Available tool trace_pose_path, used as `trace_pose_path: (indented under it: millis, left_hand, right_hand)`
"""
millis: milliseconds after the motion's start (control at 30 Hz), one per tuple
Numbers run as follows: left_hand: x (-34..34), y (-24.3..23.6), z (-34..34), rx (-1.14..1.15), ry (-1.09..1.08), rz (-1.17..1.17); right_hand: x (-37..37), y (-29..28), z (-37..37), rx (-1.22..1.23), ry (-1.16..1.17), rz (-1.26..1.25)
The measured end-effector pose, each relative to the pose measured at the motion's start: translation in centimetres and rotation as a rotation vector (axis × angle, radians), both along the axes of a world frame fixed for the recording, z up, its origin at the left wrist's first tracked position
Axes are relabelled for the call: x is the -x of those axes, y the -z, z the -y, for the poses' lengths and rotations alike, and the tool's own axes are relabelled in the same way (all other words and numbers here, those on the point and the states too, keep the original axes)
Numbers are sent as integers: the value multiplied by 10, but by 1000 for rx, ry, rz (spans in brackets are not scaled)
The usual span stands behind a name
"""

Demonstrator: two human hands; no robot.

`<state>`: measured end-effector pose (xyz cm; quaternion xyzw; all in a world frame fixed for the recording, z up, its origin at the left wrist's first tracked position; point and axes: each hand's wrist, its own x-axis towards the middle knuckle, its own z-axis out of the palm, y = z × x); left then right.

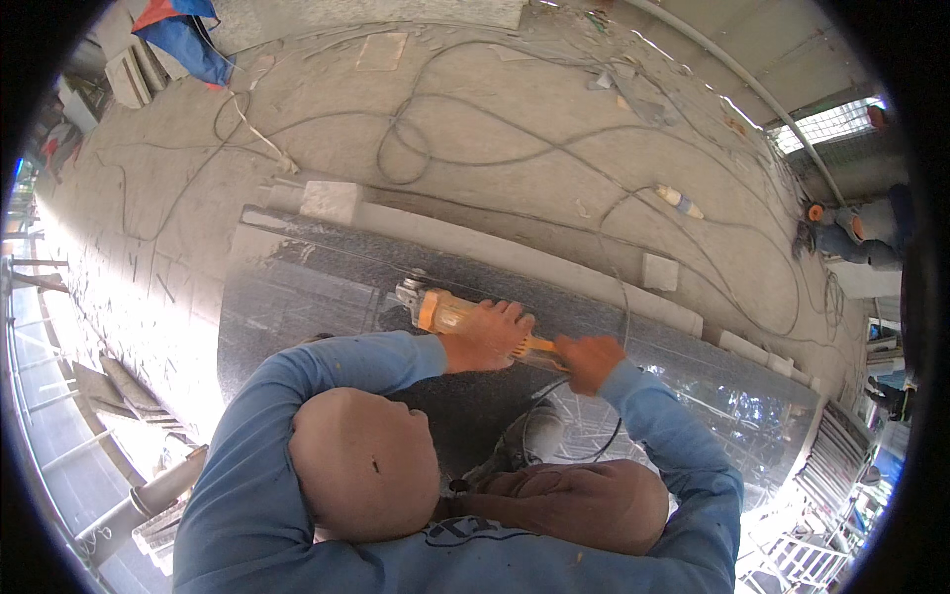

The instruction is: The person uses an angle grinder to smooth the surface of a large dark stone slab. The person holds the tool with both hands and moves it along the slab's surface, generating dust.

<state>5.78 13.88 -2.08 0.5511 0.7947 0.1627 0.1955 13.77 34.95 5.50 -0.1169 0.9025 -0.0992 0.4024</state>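
My left hand (485, 337) is closed around the body of a yellow angle grinder (445, 315), whose silver head and disc sit at a long, dark speckled stone slab (287, 297), near a line along its far part. My right hand (592, 361) grips the tool's rear end. A dark cable hangs in a loop below that hand. My bare knees are bent beneath my arms, and part of a dusty foot or shoe (539, 436) shows between them on the slab.
Pale blocks (658, 272) line the slab's far side. Dusty floor holds looping cables and a plastic bottle (678, 201). Blue-red cloth (198, 49) and boards (129, 77) lie upper left. Another person's jeans-clad legs (851, 238) appear at right. Railings and stacked pieces line both sides.
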Motion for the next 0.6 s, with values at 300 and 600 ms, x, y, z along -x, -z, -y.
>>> trace_pose_path:
  millis: [300,600]
  left_hand:
    - [11,12,19,77,2,-18]
    - [18,24,32,121,-13,-8]
  right_hand:
    - [7,27,15,52,17,-48]
    - [16,38,28,75,-4,-59]
